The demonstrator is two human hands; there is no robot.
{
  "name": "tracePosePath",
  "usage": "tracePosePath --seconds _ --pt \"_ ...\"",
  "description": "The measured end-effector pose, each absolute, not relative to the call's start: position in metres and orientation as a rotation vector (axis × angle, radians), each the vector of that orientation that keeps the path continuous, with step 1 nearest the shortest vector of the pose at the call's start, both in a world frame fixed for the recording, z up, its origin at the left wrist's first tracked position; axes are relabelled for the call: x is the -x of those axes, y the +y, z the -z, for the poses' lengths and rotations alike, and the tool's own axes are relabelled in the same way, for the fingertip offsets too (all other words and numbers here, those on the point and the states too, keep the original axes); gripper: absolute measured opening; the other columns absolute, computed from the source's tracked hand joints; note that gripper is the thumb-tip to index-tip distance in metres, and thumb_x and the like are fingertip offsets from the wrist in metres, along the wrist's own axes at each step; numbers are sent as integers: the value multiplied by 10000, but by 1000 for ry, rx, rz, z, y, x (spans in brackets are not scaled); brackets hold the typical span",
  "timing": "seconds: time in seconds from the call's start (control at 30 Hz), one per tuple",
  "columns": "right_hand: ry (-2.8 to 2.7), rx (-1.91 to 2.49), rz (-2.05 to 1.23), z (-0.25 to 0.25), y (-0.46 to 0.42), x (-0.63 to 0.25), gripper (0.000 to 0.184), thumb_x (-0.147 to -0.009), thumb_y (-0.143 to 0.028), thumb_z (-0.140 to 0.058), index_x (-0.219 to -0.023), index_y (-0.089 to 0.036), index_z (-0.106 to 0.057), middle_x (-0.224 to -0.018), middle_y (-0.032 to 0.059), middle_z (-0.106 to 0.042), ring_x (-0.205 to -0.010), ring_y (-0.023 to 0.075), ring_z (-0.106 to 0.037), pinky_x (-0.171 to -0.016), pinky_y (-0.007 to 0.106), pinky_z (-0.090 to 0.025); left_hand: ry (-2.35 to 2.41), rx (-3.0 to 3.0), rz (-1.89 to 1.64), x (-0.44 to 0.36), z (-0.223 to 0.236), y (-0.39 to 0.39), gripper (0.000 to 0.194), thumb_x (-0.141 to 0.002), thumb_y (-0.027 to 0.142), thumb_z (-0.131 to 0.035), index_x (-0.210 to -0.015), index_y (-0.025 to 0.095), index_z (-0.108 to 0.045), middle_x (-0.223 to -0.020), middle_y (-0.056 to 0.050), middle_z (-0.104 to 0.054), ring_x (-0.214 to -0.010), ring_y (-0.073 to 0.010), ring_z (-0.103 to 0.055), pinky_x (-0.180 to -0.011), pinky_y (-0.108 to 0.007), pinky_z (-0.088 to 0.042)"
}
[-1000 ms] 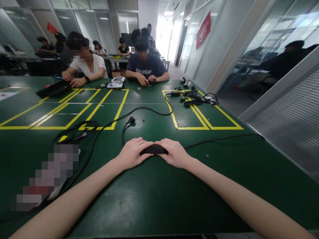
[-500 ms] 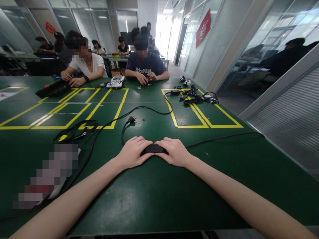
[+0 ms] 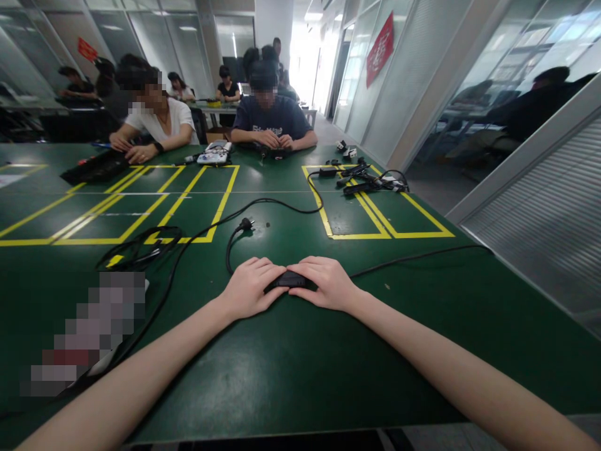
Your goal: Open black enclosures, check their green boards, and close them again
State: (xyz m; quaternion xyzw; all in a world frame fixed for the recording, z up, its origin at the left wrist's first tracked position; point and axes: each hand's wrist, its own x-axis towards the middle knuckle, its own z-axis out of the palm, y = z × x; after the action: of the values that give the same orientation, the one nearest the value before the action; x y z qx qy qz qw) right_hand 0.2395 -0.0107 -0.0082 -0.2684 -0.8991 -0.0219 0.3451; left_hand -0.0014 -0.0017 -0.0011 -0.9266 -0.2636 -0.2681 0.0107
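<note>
L hand (image 3: 253,287) and R hand (image 3: 328,284) pinched a black adapter (image 3: 291,280) between thumbs and fingers, its ends hidden w/in their grip, on a green table (image 3: 263,382); L of it, pixelation masked most of a pale obj. (image 3: 104,363)

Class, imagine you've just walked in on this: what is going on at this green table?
The left hand and right hand hold a black block between them, one at each end, low over or on the table. A plug lies just beyond the left hand. Across the table, two people sit with their hands on dark things.
</note>
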Motion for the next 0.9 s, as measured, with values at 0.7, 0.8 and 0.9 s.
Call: tracePosePath --seconds 0.7,0.8,0.9 --pt "-2379 694 155 13 -12 -242 344 -1017 -317 -587 -1326 -173 -636 -1356 188 -695 -1009 249 -759 -814 375 -614 -1436 3153 1077 1 -9 -6 307 -862 434 -778 -1033 187 -718 -949 -27 -744 -830 -196 -686 -765 -306 -530" --pt "-2365 698 80 11 -12 -240 458 -1008 -390 -599 -1388 -134 -581 -1258 189 -737 -992 263 -749 -826 394 -602 -1437 3138 1171 1 -6 -5 307 -837 427 -809 -988 188 -690 -927 -19 -722 -828 -193 -673 -757 -307 -519" --pt "-2348 698 90 8 -14 -237 370 -1052 -337 -526 -1355 -139 -601 -1139 160 -772 -944 252 -738 -801 393 -583 -1416 3160 1246 1 -5 -4 313 -832 433 -818 -922 180 -657 -885 -8 -686 -802 -178 -646 -735 -297 -501"
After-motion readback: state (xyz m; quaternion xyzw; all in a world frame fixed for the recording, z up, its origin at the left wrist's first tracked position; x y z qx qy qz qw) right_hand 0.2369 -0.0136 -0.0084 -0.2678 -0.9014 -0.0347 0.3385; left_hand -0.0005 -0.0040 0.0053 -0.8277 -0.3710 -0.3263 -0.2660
